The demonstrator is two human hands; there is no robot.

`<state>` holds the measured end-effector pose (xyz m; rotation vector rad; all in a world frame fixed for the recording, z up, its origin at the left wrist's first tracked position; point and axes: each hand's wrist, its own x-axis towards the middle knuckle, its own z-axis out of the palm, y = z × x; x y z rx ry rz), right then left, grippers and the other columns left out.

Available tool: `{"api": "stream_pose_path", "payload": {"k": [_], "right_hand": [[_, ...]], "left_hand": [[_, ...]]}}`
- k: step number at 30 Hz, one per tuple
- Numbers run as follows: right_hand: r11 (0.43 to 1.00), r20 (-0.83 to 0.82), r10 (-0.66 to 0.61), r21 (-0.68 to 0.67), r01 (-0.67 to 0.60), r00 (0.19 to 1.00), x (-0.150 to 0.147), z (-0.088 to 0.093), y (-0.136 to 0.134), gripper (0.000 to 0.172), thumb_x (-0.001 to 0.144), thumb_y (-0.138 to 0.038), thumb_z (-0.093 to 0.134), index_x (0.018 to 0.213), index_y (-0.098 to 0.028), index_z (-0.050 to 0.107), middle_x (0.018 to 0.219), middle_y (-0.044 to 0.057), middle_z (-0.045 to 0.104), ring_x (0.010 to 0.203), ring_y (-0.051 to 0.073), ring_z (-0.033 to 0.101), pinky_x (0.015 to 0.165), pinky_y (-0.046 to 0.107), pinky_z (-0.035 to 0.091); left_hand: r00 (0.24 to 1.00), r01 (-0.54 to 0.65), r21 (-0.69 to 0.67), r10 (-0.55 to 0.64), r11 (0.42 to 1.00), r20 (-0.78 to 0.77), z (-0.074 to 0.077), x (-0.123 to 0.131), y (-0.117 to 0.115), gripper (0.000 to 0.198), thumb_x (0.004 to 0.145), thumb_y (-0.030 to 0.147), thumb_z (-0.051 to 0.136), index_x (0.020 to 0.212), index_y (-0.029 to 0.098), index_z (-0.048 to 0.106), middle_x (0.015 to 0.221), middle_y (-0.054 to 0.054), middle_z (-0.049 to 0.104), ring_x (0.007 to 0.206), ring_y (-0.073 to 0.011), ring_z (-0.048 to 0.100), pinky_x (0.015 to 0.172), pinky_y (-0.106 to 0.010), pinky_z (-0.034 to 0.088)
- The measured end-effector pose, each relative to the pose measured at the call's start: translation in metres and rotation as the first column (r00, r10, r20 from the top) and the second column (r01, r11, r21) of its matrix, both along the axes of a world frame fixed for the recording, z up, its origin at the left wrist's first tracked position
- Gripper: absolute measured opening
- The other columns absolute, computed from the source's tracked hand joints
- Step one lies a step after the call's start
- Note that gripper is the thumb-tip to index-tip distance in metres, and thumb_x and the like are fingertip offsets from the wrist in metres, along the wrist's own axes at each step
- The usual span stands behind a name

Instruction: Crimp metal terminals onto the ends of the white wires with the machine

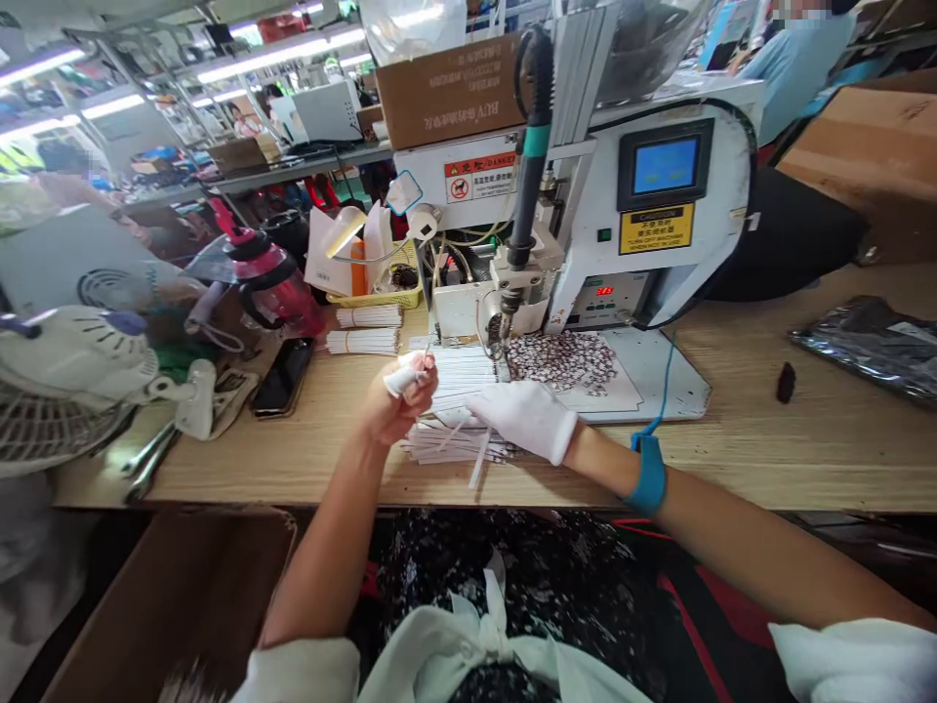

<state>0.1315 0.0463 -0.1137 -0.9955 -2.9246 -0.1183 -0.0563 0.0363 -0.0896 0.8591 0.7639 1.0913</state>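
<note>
My left hand (pixel 399 395) wears white finger cots and is curled, pinching a thin white strip (pixel 426 353) at its fingertips. My right hand (pixel 523 420), in a white fabric glove, lies low over a loose pile of white strips (pixel 458 444). One strip (pixel 479 459) sticks out below that glove, and I cannot tell whether the hand grips it. A stack of white strips (pixel 463 376) lies between my hands, next to a floral patterned fabric piece (pixel 562 359) on a white plate (pixel 663 366). A blue strap (pixel 650 474) circles my right wrist.
A white welding machine (pixel 644 210) with a touch screen stands just beyond my hands. Two bundles of white strips (pixel 364 329) lie behind them. A phone (pixel 283 376), a pink bottle (pixel 274 278) and a clamp fan (pixel 73 371) sit left; a black bag (pixel 871 347) lies right.
</note>
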Motion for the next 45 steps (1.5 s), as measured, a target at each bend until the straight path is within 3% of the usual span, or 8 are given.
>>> {"api": "stream_pose_path", "payload": {"k": [4,8,15,22,28,34,40,45], "right_hand": [[0.991,-0.009,-0.137,-0.001,0.137,0.991,-0.007,-0.001,-0.002,0.026,0.092,-0.017,0.039,0.092,-0.014,0.064,0.083,0.014,0.069,0.077,0.022,0.064,0.054,0.028,0.032],[0.958,0.058,-0.276,-0.066,0.279,0.96,-0.015,0.004,-0.004,0.029,0.091,-0.013,0.036,0.106,-0.014,0.06,0.088,0.016,0.07,0.074,0.024,0.067,0.052,0.028,0.033],[0.983,0.073,-0.134,-0.119,0.142,0.988,0.0,0.013,-0.011,0.024,0.09,-0.019,0.043,0.102,-0.02,0.063,0.096,0.009,0.068,0.083,0.021,0.064,0.059,0.026,0.036],[0.995,0.163,-0.053,-0.077,0.066,0.985,0.004,0.011,-0.01,0.027,0.09,-0.016,0.04,0.104,-0.018,0.062,0.1,0.01,0.064,0.08,0.02,0.063,0.054,0.026,0.034],[0.994,0.215,-0.031,-0.1,0.054,0.976,-0.002,0.011,0.001,0.026,0.092,-0.023,0.04,0.102,-0.02,0.064,0.098,0.01,0.066,0.08,0.022,0.064,0.054,0.026,0.034],[0.994,0.226,-0.079,-0.06,0.094,0.971,-0.007,0.007,0.002,0.029,0.094,-0.023,0.037,0.1,-0.016,0.064,0.095,0.012,0.067,0.083,0.024,0.065,0.055,0.027,0.034],[0.982,0.153,-0.181,-0.018,0.185,0.972,-0.018,-0.003,0.001,0.032,0.094,-0.017,0.032,0.102,-0.013,0.062,0.097,0.017,0.066,0.084,0.026,0.065,0.055,0.029,0.036],[0.954,0.123,-0.284,-0.064,0.293,0.951,-0.032,0.001,0.002,0.035,0.09,-0.008,0.029,0.106,-0.011,0.061,0.101,0.018,0.065,0.086,0.027,0.065,0.058,0.03,0.038]], "left_hand": [[0.947,0.082,-0.078,-0.053,0.994,0.317,-0.004,0.009,-0.025,0.025,0.069,0.026,0.071,0.068,0.018,0.047,0.054,0.008,0.022,0.041,-0.0038,0.01,0.029,-0.011,0.006],[0.888,0.05,-0.092,-0.002,0.994,0.459,-0.011,0.018,-0.04,0.022,0.079,0.024,0.06,0.066,0.019,0.042,0.055,0.008,0.017,0.04,-0.0046,0.009,0.028,-0.009,0.008],[0.811,0.044,-0.165,0.061,0.985,0.582,-0.012,0.025,-0.05,0.028,0.095,0.021,0.032,0.072,0.016,0.046,0.056,0.006,0.025,0.039,-0.0037,0.02,0.03,-0.007,0.016],[0.581,-0.248,-0.35,0.427,0.903,0.693,0.0,0.024,-0.053,0.036,0.099,0.017,0.017,0.075,0.013,0.045,0.059,0.005,0.031,0.044,-0.0021,0.035,0.037,-0.007,0.03],[0.522,-0.329,-0.439,0.548,0.836,0.653,0.002,0.013,-0.058,0.038,0.098,0.012,0.014,0.072,0.013,0.041,0.06,0.005,0.031,0.044,-0.0013,0.034,0.038,-0.007,0.029],[0.525,-0.417,-0.482,0.637,0.771,0.564,0.004,0.012,-0.061,0.037,0.098,0.012,0.016,0.067,0.015,0.038,0.061,0.005,0.029,0.047,-0.0023,0.034,0.042,-0.008,0.034],[0.573,-0.453,-0.436,0.628,0.778,0.527,0.003,0.011,-0.061,0.037,0.096,0.01,0.018,0.068,0.014,0.042,0.06,0.004,0.032,0.048,-0.0036,0.035,0.043,-0.01,0.033],[0.807,-0.561,-0.025,0.553,0.827,0.207,-0.014,0.0,-0.063,0.009,0.082,0.022,0.06,0.075,0.018,0.056,0.064,0.003,0.046,0.048,-0.0048,0.038,0.042,-0.015,0.031]]}}
